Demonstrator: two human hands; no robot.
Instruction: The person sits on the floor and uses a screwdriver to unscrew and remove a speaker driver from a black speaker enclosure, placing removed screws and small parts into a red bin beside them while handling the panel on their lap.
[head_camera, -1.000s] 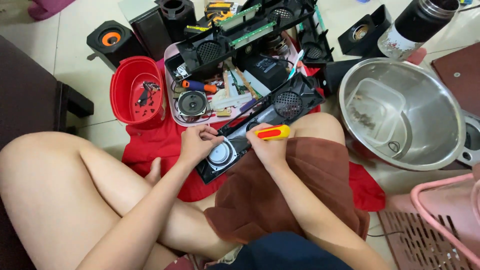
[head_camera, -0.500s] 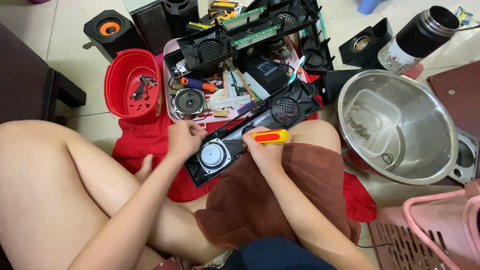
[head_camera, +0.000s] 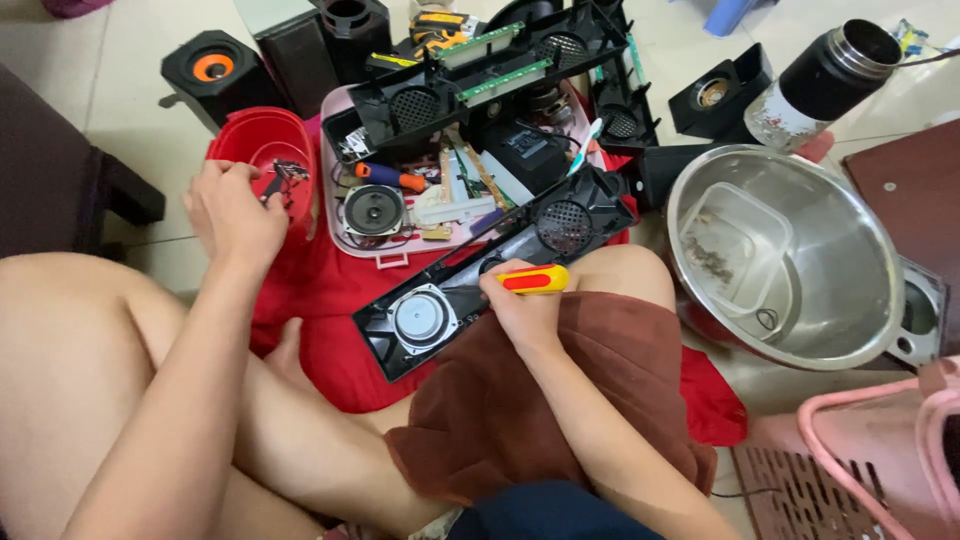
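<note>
Bright even daylight, soft shadows, sharp focus, slight wide-angle distortion.

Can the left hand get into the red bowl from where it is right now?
Probably yes. The left hand is already at the rim of the red bowl, fingers curled over the small parts inside, and nothing lies between them. The right hand holds the screwdriver on the speaker panel.

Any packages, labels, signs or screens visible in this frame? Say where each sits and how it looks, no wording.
Label on the black flask: pale, speckled band around its lower body, top right on the floor.
Sticker on the black box: small pale rectangle on its top, in the pink tray.
No signs or screens show; nothing printed shows near the left hand or right hand.
</note>
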